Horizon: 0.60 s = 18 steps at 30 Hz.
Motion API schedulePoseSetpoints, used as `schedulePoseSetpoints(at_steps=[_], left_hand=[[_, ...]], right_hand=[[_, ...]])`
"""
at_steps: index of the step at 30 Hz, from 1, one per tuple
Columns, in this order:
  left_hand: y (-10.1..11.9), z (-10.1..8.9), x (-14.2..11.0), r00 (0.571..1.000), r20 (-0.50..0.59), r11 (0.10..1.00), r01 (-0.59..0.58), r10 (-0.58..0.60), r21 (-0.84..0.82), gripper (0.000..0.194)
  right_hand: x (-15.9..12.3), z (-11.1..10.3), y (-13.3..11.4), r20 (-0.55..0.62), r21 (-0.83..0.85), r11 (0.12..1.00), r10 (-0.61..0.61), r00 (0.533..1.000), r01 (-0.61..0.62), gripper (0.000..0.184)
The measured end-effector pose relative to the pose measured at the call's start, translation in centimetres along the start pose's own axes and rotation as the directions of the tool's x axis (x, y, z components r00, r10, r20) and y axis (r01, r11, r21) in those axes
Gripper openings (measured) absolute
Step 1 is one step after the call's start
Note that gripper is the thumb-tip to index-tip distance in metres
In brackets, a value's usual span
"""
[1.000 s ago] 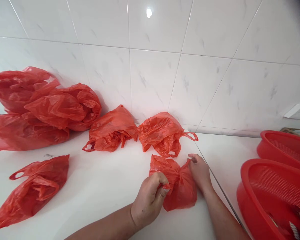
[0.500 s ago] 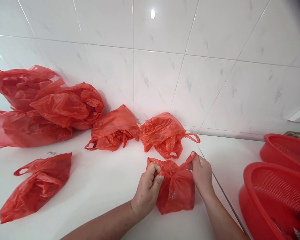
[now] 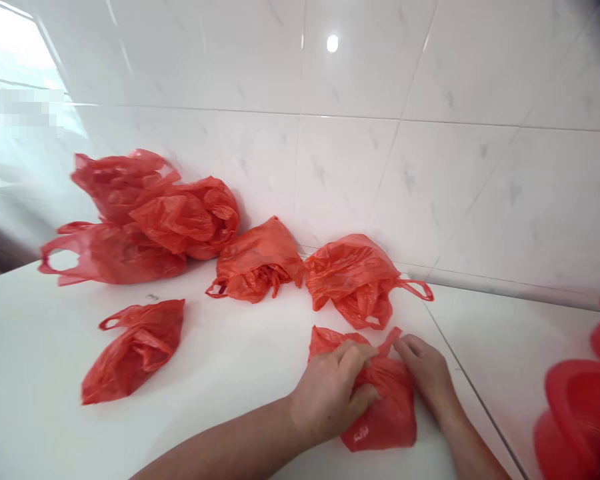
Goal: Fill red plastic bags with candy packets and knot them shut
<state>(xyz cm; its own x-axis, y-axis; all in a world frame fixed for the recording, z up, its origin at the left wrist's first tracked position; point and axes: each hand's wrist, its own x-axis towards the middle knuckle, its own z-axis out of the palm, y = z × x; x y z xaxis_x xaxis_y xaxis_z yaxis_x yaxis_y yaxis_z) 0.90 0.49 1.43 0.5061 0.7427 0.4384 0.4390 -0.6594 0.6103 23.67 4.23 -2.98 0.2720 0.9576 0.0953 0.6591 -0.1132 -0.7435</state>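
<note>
A small tied red plastic bag lies on the white table in front of me. My left hand reaches over its gathered top, with thumb and fingers apart and touching the plastic. Part of the knot is hidden beneath this hand. On the bag's right side, my right hand has its fingers bent together at a short, upright handle strap. Just behind sits another red plastic bag, one handle loop sticking out to the right. A further red bag rests beside that one, close to the wall.
More red bags are heaped at the back left. A single red bag lies on the white table at left. Red plastic baskets stand at the right edge. White wall tiles rise behind the table.
My left hand has loosened its pinch and moved across the bag's top, fingers now apart. The right hand is lower beside the strap. The view has swung left, showing a bright window.
</note>
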Motion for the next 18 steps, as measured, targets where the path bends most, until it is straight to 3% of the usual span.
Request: schedulePoseSetpoints(at_steps=[3, 5, 7, 9, 13, 18], left_hand=[[-0.2, -1.6, 0.1, 0.987, 0.158, 0.983, -0.008, -0.021, 0.183, 0.075], [-0.5, -3.0, -0.4, 0.967, 0.248, 0.953, -0.025, -0.053, 0.301, 0.070], [-0.9, -4.4, -1.3, 0.959, 0.272, 0.917, -0.034, -0.082, 0.397, 0.048], [-1.2, -6.0, -2.3, 0.968, 0.231, 0.893, -0.018, -0.097, 0.449, 0.035], [-1.8, -9.6, -4.2, 0.991, 0.049, 0.856, 0.080, -0.122, 0.511, 0.043], [-2.9, -14.9, -6.9, 0.973, -0.152, 0.763, 0.232, -0.176, 0.603, 0.039]], right_hand=[[-0.2, -0.5, 0.5, 0.095, 0.068, 0.998, -0.010, 0.995, 0.004, 0.037], [-0.1, -0.7, 0.7, 0.120, 0.034, 0.999, 0.031, 0.992, -0.035, 0.041], [0.2, -0.8, 0.8, 0.130, -0.038, 0.997, 0.068, 0.989, -0.064, 0.044], [0.5, -0.9, 1.0, 0.124, -0.095, 0.992, 0.090, 0.988, -0.078, 0.045], [1.3, -0.8, 2.0, 0.122, -0.151, 0.982, 0.136, 0.983, -0.117, 0.046], [1.7, -0.5, 2.7, 0.121, -0.190, 0.971, 0.170, 0.978, -0.145, 0.043]])
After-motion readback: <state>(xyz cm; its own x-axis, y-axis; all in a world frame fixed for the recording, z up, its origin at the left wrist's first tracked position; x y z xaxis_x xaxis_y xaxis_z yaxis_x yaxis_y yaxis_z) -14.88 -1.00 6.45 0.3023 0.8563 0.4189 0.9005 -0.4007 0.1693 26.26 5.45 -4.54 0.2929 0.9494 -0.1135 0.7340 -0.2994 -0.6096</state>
